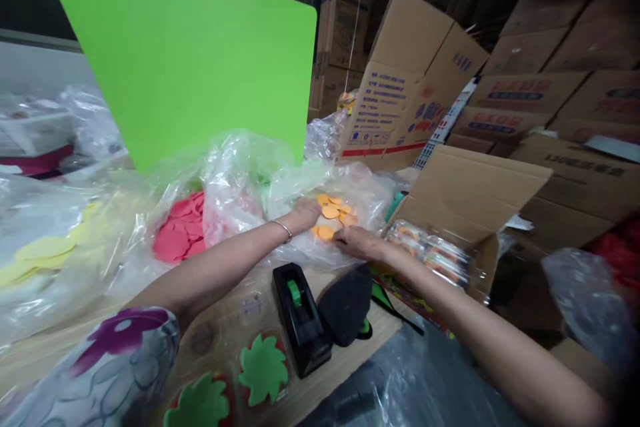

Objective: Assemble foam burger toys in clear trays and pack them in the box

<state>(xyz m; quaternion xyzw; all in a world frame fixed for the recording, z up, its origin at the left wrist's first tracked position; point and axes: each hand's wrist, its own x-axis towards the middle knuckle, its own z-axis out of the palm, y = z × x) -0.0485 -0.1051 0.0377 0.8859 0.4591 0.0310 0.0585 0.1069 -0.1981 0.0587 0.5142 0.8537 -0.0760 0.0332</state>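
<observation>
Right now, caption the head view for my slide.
Left hand and right hand reach round orange foam discs on clear plastic bag.

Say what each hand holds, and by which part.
Neither hand clearly holds anything. The left hand rests fingers on the orange discs; the right hand touches the pile's near edge.

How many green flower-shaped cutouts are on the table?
2: one green cutout left of the black tape dispenser, the other lower left at the bottom edge. More may be hidden.
</observation>
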